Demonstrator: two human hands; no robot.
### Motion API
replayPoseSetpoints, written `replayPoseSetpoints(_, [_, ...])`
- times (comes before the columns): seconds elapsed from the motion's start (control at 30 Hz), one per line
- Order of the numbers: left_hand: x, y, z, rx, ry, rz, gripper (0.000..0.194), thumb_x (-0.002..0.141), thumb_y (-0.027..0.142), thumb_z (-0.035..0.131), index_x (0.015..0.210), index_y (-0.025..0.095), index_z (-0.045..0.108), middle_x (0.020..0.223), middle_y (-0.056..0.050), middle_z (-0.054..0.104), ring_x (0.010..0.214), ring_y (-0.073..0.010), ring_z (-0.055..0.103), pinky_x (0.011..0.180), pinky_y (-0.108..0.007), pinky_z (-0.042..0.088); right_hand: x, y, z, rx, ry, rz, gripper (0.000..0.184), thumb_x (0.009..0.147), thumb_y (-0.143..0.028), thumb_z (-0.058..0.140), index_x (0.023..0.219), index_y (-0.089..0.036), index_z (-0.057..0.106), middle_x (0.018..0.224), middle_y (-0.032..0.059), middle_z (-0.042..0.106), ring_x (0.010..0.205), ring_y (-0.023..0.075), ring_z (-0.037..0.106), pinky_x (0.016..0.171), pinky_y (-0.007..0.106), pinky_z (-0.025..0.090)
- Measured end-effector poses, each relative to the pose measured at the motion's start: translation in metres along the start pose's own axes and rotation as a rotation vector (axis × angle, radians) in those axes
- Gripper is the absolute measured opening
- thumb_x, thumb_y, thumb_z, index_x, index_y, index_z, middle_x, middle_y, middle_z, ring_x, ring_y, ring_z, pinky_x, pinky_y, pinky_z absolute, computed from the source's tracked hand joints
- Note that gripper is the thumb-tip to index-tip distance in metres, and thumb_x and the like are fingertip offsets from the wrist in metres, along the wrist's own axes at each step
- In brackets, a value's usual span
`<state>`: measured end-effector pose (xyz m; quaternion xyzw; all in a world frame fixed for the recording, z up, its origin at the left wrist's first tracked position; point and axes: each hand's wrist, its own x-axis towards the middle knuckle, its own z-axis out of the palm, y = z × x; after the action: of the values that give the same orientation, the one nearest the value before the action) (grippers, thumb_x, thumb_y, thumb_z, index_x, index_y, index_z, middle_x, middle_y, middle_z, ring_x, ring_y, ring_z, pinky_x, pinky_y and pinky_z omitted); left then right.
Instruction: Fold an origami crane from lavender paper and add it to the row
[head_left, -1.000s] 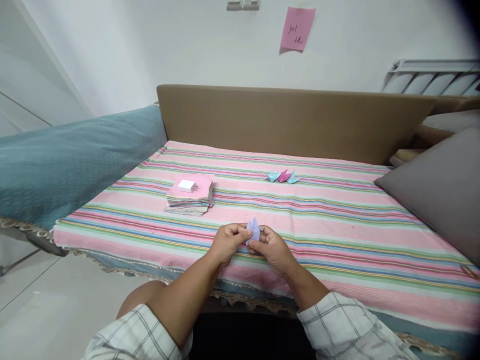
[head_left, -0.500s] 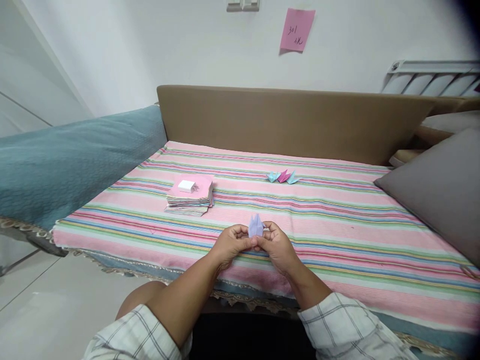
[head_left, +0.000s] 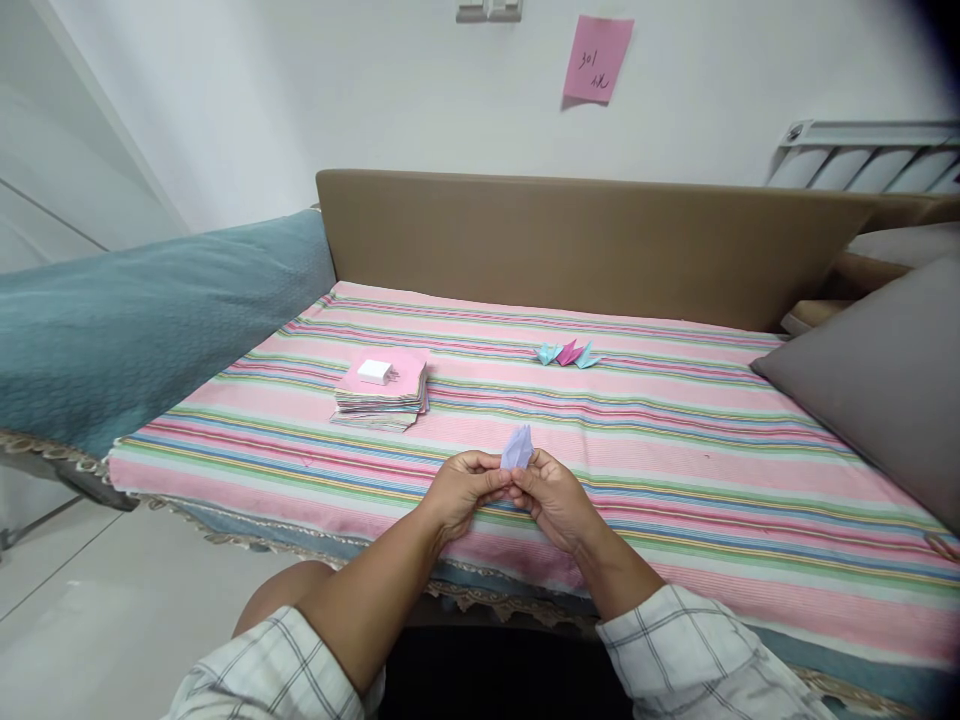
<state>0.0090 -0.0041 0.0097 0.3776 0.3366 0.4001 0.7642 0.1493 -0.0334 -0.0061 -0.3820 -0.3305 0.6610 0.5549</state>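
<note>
Our 2 hands grip 1 folded lavender paper [head_left: 517, 448] above a striped cloth [head_left: 667, 450].

Our left fingers [head_left: 466, 492] and right fingers [head_left: 551, 497] pinch its lower end, points upward; beyond lie 3 folded paper figures [head_left: 568, 353], and to the left a white plug [head_left: 374, 372] sits on stacked paper [head_left: 381, 402].

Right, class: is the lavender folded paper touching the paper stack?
Apart. The head view plainly shows striped cloth between the paper stack and the lavender folded paper, which the left hand and right hand hold at their fingertips.
</note>
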Motion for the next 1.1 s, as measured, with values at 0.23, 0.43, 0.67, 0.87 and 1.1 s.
replayPoseSetpoints(0.23, [0.0019, -0.0013, -0.0003, -0.065, 0.143, -0.007, 0.036, 0.039, 0.028, 0.089, 0.06, 0.011, 0.064, 0.064, 0.0, 0.066, 0.057, -0.0093, 0.062, 0.057, -0.019, 0.049, -0.0005, -0.0018, 0.001, -0.034, 0.025, -0.019, 0.035, 0.059, -0.038, 0.08, 0.081, -0.02, 0.06, 0.082, -0.0001, 0.062, 0.069, 0.0113, 0.057, 0.063, 0.025, 0.047])
replayPoseSetpoints(0.43, [0.0003, -0.0004, 0.0012, -0.029, 0.141, -0.019, 0.035, 0.039, 0.027, 0.088, 0.058, 0.011, 0.064, 0.071, -0.002, 0.068, 0.06, -0.0104, 0.062, 0.06, -0.021, 0.049, 0.0022, -0.0042, 0.001, -0.046, 0.057, -0.153, 0.031, 0.062, -0.04, 0.077, 0.08, -0.02, 0.064, 0.076, -0.0008, 0.062, 0.068, 0.0118, 0.054, 0.066, 0.026, 0.044])
replayPoseSetpoints(0.67, [-0.0006, -0.0019, 0.0012, -0.023, 0.103, -0.032, 0.035, 0.04, 0.028, 0.088, 0.06, 0.011, 0.065, 0.073, -0.002, 0.068, 0.063, -0.0096, 0.061, 0.063, -0.021, 0.049, 0.006, 0.0007, -0.0029, -0.043, 0.122, -0.193, 0.027, 0.061, -0.038, 0.078, 0.065, -0.019, 0.061, 0.062, -0.0022, 0.059, 0.06, 0.0112, 0.05, 0.062, 0.026, 0.042])
replayPoseSetpoints(0.87, [0.0003, -0.0051, -0.001, -0.028, 0.107, -0.028, 0.034, 0.043, 0.028, 0.088, 0.062, 0.012, 0.065, 0.067, 0.0, 0.066, 0.062, -0.0096, 0.062, 0.062, -0.021, 0.05, 0.005, 0.0005, -0.0023, -0.055, 0.115, -0.172, 0.028, 0.062, -0.041, 0.077, 0.069, -0.019, 0.061, 0.062, -0.0026, 0.056, 0.056, 0.0096, 0.046, 0.056, 0.024, 0.04])
replayPoseSetpoints(1.1, [0.0025, -0.0026, -0.0016, -0.044, 0.106, -0.038, 0.035, 0.045, 0.03, 0.087, 0.062, 0.01, 0.063, 0.063, -0.002, 0.066, 0.059, -0.0098, 0.062, 0.058, -0.018, 0.05, 0.0016, -0.0038, 0.0015, 0.042, 0.078, -0.134, 0.032, 0.067, -0.047, 0.071, 0.08, -0.019, 0.065, 0.069, -0.001, 0.06, 0.062, 0.0112, 0.053, 0.056, 0.023, 0.043])
